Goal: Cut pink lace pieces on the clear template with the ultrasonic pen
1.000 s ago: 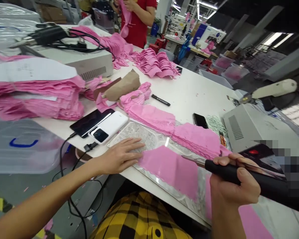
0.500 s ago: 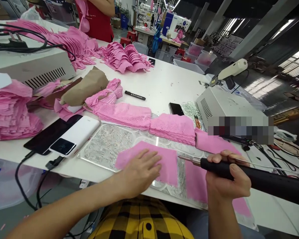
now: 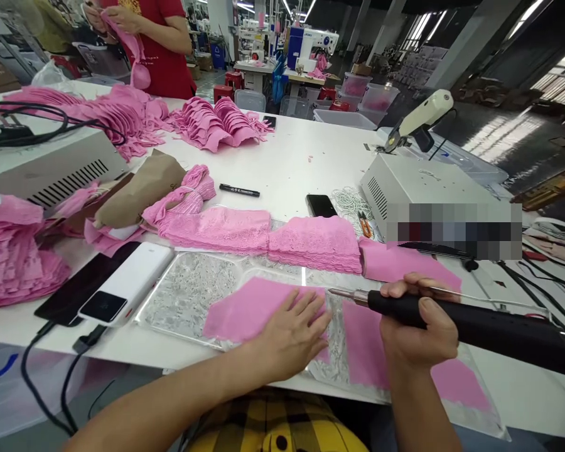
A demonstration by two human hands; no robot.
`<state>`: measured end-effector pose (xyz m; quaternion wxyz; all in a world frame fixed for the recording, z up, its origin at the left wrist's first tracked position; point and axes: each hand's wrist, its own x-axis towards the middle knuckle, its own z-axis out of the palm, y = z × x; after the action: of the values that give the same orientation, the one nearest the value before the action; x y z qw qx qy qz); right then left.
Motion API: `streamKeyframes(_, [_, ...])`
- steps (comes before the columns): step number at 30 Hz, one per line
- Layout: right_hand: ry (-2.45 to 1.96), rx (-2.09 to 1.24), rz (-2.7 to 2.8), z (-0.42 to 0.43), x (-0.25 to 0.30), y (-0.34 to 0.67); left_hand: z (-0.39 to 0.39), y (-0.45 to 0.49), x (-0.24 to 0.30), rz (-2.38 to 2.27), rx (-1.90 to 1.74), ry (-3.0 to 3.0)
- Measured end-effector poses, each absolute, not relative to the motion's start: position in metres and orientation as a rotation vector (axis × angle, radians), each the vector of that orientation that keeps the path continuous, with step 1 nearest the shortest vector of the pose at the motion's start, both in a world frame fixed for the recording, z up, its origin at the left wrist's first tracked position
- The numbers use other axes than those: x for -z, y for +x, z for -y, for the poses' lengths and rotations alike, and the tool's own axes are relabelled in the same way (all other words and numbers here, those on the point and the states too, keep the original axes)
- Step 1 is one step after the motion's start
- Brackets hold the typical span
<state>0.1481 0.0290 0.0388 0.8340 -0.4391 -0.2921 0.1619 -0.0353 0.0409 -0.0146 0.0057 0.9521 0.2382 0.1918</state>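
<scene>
My left hand (image 3: 294, 333) lies flat with spread fingers on a cut piece of pink fabric (image 3: 240, 304). The piece rests on a marbled grey board (image 3: 188, 282) with a clear edge. My right hand (image 3: 419, 326) is wrapped around a thick black wand-shaped tool (image 3: 480, 329) with a cable end. Its pointed metal tip (image 3: 343, 293) reaches the upper right corner of that pink piece; whether it touches cannot be made out. A second pink piece (image 3: 365, 342) lies to the right, partly behind my right wrist. Just beyond the board sit stacked pink lace-edged pieces (image 3: 313, 242).
A white power bank (image 3: 144, 276) and a dark phone (image 3: 80, 285) lie left. Behind are a black marker (image 3: 239, 190), another phone (image 3: 321, 205), orange-handled snips (image 3: 365, 223) and a grey box (image 3: 419, 188). A co-worker in red (image 3: 169, 56) handles pink fabric across the table.
My left hand has slid right across the pink fabric, nearer its right edge. The tool's tip is now at the piece's upper right corner. The camera view has shifted slightly.
</scene>
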Motion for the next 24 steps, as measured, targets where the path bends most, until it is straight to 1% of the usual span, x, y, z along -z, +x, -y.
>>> streamKeyframes(5, [-0.916, -0.378, 0.583, -0.0293, -0.0365, 0.1460, -0.0420, -0.0368, 0.0160, -0.711, -0.590, 2.962])
streamKeyframes(15, [-0.917, -0.338, 0.663, -0.0327, -0.0336, 0.1425, -0.0426, -0.0372, 0.0151, -0.705, -0.596, 2.943])
streamKeyframes(24, [-0.953, -0.355, 0.724, -0.0301, -0.0322, 0.1408, -0.0424, -0.0369, 0.0175, -0.706, -0.667, 2.942])
